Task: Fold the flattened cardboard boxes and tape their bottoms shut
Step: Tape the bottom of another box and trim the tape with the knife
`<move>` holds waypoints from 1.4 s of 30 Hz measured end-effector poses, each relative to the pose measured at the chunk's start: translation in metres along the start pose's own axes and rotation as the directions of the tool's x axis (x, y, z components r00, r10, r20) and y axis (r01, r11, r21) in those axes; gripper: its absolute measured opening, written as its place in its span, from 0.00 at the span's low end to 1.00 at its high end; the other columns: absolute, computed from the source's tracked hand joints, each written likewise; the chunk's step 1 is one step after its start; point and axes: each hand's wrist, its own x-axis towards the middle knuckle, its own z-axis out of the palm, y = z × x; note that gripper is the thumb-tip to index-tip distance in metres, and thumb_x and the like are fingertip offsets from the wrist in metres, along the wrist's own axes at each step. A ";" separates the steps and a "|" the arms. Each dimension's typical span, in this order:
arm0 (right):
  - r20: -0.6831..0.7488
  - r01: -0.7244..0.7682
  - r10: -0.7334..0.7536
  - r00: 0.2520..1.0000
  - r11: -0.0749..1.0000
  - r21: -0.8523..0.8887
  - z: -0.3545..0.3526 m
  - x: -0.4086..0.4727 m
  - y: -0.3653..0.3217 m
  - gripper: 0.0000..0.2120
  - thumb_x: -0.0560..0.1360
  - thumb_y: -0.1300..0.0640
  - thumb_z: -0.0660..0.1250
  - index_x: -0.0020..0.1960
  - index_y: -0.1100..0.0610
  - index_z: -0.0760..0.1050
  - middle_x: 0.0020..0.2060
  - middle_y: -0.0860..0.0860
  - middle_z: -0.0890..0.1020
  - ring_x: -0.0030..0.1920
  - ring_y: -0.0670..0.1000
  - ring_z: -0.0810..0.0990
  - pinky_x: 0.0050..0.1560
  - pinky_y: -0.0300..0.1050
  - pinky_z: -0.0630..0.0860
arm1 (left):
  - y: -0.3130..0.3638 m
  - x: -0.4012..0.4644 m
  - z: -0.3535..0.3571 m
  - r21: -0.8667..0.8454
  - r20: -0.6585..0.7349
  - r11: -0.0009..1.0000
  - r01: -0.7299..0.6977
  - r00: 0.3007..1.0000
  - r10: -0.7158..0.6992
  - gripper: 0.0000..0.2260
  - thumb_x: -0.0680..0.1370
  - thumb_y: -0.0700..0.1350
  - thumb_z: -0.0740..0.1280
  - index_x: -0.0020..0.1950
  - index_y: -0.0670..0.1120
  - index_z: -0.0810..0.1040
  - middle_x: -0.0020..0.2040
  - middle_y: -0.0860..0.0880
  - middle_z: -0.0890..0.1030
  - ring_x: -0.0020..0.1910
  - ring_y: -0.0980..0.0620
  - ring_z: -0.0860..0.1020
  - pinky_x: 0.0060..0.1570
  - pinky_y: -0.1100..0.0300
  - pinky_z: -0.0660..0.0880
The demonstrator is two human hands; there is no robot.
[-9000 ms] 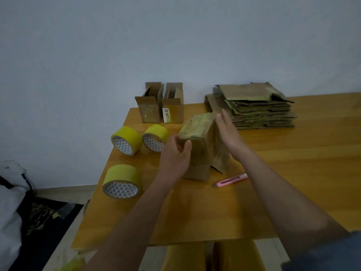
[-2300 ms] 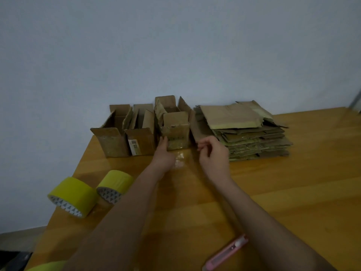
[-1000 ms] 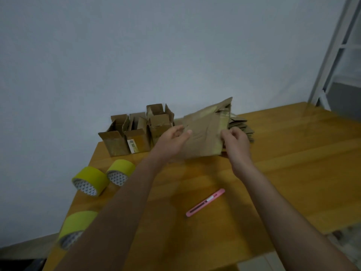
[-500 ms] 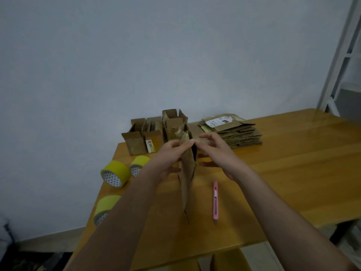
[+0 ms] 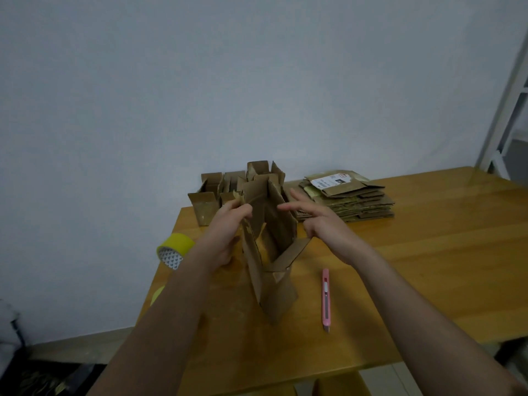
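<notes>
**Cardboard box half opened, held upright above the table**

Cardboard box (image 5: 268,247) is the thing in work here, and the head camera, the only view, shows it in the middle of the picture, standing tall between the two hands and over the near part of the wooden table (image 5: 428,252). It is no longer flat: the walls are pulled apart into a narrow tube and I can look down into it. One flap sticks out to the right side, and the lower flaps hang loose toward the table; whether they touch it I cannot tell.

The left hand (image 5: 228,227) grips the upper left wall, with fingers curled over the edge. The right hand (image 5: 320,224) is spread, with straight fingers reaching toward the right wall, and it seems not to hold anything.

My judgement is that this box is light and thin, rather worn, with soft creases. It will bend easily and may tear at the corners if one pulls hard. Better to take it on two opposite walls near the corners, not on the loose flaps, and to press it square with flat palms.

Behind it stand the folded boxes (image 5: 237,184) near the wall, and the stack of flat boxes (image 5: 345,198) lies to the right. A yellow tape roll (image 5: 174,247) is at the left edge, and a pink cutter (image 5: 325,298) lies just right of the box, so both are near for the taping.
</notes>
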 end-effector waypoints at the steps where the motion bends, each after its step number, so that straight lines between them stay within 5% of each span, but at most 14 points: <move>1: 0.050 0.025 -0.024 0.998 0.999 -0.030 0.003 0.000 -0.002 0.29 0.65 0.65 0.57 0.59 0.44 0.79 0.76 0.39 0.60 0.74 0.43 0.56 0.72 0.49 0.59 | -0.001 0.000 0.000 -0.016 0.002 1.000 -0.005 1.000 0.005 0.25 0.75 0.42 0.65 0.71 0.49 0.68 0.64 0.47 0.72 0.64 0.46 0.69 0.66 0.44 0.67; 4: 0.105 0.069 -0.054 0.993 0.986 -0.153 0.006 0.003 -0.003 0.22 0.65 0.58 0.57 0.55 0.45 0.79 0.75 0.39 0.62 0.74 0.43 0.57 0.72 0.50 0.58 | -0.004 0.001 -0.001 -0.053 -0.014 0.999 -0.007 1.000 0.006 0.27 0.72 0.41 0.65 0.72 0.48 0.68 0.64 0.45 0.72 0.64 0.46 0.69 0.66 0.43 0.67; 8: 0.012 0.093 -0.098 0.995 0.894 -0.438 -0.006 0.010 0.014 0.08 0.78 0.46 0.61 0.54 0.45 0.75 0.73 0.41 0.65 0.73 0.46 0.59 0.71 0.55 0.59 | -0.011 0.004 -0.013 -0.145 -0.076 0.989 0.009 0.997 -0.020 0.26 0.71 0.41 0.65 0.69 0.40 0.71 0.59 0.42 0.76 0.58 0.46 0.74 0.50 0.51 0.72; 12: -0.031 0.068 -0.095 0.995 0.872 -0.484 -0.004 0.010 0.032 0.16 0.72 0.32 0.62 0.48 0.44 0.69 0.52 0.42 0.75 0.53 0.44 0.71 0.50 0.46 0.70 | -0.018 0.011 -0.016 -0.178 -0.071 0.984 0.000 0.997 -0.013 0.25 0.72 0.37 0.63 0.70 0.41 0.70 0.60 0.42 0.76 0.57 0.46 0.74 0.49 0.49 0.73; 16: -0.107 0.073 -0.140 0.984 0.877 -0.476 0.005 0.010 0.044 0.17 0.72 0.44 0.72 0.46 0.50 0.65 0.40 0.45 0.71 0.37 0.45 0.67 0.36 0.40 0.65 | -0.021 0.014 -0.011 -0.243 -0.103 0.968 -0.055 0.994 0.031 0.34 0.72 0.31 0.61 0.75 0.51 0.58 0.68 0.46 0.69 0.62 0.45 0.71 0.52 0.50 0.69; 20: -0.077 0.053 -0.090 0.993 0.921 -0.386 0.007 0.009 0.051 0.19 0.72 0.54 0.75 0.54 0.47 0.67 0.52 0.42 0.74 0.48 0.42 0.74 0.40 0.31 0.71 | -0.026 0.017 -0.010 -0.211 -0.091 0.970 -0.122 0.990 0.105 0.38 0.70 0.31 0.63 0.77 0.51 0.55 0.73 0.47 0.64 0.69 0.42 0.66 0.55 0.52 0.65; 22: -0.055 0.028 -0.048 0.997 0.948 -0.318 0.007 0.009 0.055 0.26 0.72 0.58 0.75 0.63 0.43 0.66 0.63 0.44 0.72 0.62 0.45 0.71 0.55 0.37 0.73 | -0.028 0.017 -0.011 -0.158 -0.058 0.976 -0.152 0.988 0.145 0.40 0.67 0.36 0.68 0.76 0.51 0.57 0.70 0.46 0.65 0.67 0.43 0.67 0.58 0.52 0.69; 24: -0.050 0.008 -0.022 0.999 0.965 -0.261 0.008 0.009 0.055 0.34 0.72 0.60 0.74 0.69 0.39 0.62 0.66 0.45 0.70 0.65 0.43 0.66 0.62 0.43 0.69 | -0.029 0.018 -0.013 -0.051 -0.013 0.983 -0.176 0.984 0.176 0.37 0.71 0.39 0.72 0.75 0.51 0.57 0.70 0.46 0.65 0.67 0.43 0.67 0.64 0.50 0.69; 28: -0.002 0.047 -0.049 0.999 0.969 -0.243 0.008 0.012 0.058 0.33 0.75 0.63 0.70 0.71 0.37 0.63 0.67 0.42 0.69 0.67 0.44 0.68 0.61 0.39 0.73 | -0.037 0.021 -0.021 0.133 0.024 0.982 -0.134 0.991 0.132 0.24 0.80 0.51 0.64 0.74 0.50 0.62 0.68 0.49 0.65 0.66 0.49 0.66 0.59 0.56 0.65; 32: 0.017 0.038 -0.035 0.999 0.983 -0.180 0.011 0.015 0.062 0.33 0.77 0.66 0.66 0.73 0.38 0.63 0.70 0.41 0.68 0.67 0.42 0.69 0.58 0.33 0.74 | -0.045 0.026 -0.028 0.169 -0.008 0.981 -0.090 0.996 0.093 0.18 0.83 0.48 0.58 0.73 0.49 0.64 0.73 0.45 0.64 0.72 0.43 0.63 0.67 0.51 0.64; 37: -0.013 0.026 -0.027 1.000 0.995 -0.094 0.015 0.015 0.061 0.30 0.78 0.64 0.65 0.70 0.35 0.63 0.64 0.42 0.71 0.60 0.40 0.74 0.50 0.33 0.78 | -0.046 0.027 -0.020 0.297 0.004 0.947 -0.123 0.992 0.128 0.16 0.82 0.45 0.61 0.70 0.48 0.65 0.64 0.51 0.65 0.61 0.53 0.65 0.50 0.62 0.67; 42: 0.048 -0.032 0.031 0.998 0.999 0.032 0.012 0.008 0.061 0.20 0.77 0.44 0.62 0.69 0.35 0.69 0.63 0.39 0.73 0.63 0.45 0.74 0.55 0.43 0.79 | -0.048 0.033 -0.020 0.362 0.005 0.927 -0.099 0.995 0.104 0.16 0.81 0.46 0.63 0.68 0.47 0.67 0.64 0.50 0.66 0.59 0.54 0.66 0.39 0.69 0.65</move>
